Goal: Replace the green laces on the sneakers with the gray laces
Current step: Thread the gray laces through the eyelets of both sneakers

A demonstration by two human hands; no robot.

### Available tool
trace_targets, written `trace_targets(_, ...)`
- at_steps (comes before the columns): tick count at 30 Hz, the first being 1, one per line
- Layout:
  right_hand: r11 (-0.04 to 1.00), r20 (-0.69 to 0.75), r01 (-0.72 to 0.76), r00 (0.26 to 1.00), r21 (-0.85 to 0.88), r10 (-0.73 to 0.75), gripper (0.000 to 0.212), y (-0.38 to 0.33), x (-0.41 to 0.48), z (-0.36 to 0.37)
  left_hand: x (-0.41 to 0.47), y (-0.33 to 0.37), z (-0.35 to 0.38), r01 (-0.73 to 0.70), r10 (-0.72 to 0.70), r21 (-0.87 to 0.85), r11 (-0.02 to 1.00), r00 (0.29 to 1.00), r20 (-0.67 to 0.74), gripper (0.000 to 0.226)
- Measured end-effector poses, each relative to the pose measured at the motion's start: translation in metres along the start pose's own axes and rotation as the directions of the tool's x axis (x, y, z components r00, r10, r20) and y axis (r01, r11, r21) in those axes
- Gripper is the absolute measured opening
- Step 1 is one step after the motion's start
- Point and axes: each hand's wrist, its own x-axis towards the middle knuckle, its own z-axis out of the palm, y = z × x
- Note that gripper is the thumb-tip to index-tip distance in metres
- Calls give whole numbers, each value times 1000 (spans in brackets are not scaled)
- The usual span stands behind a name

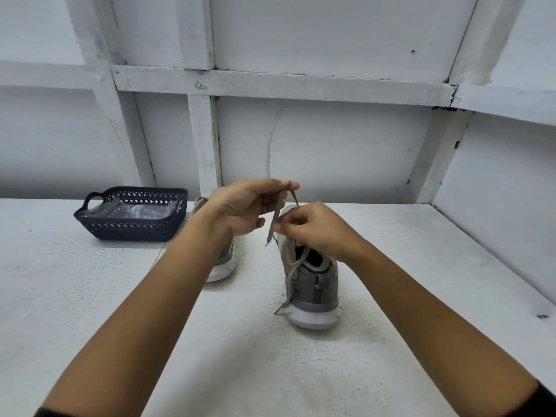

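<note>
The gray lace is threaded into the nearer sneaker, which stands upright on its sole with its heel toward the camera. One strand rises from this sneaker's tongue to a point above its toe end. There the left grip pinches it between thumb and fingertips, and the free end hangs back down to a dark tip just left of the sneaker. The right grip sits directly over the sneaker's eyelets, fingers curled and pinching the lace close to the upper. Another length of lace loops across the sneaker's opening and trails down its left side to the worktop by the heel.

The second sneaker stands left of the nearer sneaker and a little farther back, mostly hidden behind the left wrist and forearm. Well to the left of the nearer sneaker and farther back, a dark perforated basket with handles holds a crumpled clear plastic bag. Behind the nearer sneaker, a white panelled wall rises from the back edge of the worktop.
</note>
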Motion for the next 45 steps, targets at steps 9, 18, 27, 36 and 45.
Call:
trace_targets(9,986,-52,-34,998,166,43,24,1,13,1,7,-8,-7,-28,27,-26,999,999,-32,25)
trace_targets(18,955,-130,-53,987,290,94,20,-4,42,-27,5,-43,-5,-110,106,98,989,993,45,16)
trace_targets(27,981,-4,-151,988,124,153,14,1,47,-21,7,-50,-12,-37,37,3,999,992,-122,7)
trace_targets(36,821,-146,-225,974,-526,173,43,26,19,4,19,-66,5,-131,164,111,985,908,-386,10)
trace_targets(45,934,-182,-306,945,-186,273,36,44,28,12,28,-81,14,-228,276,157,961,841,-466,21)
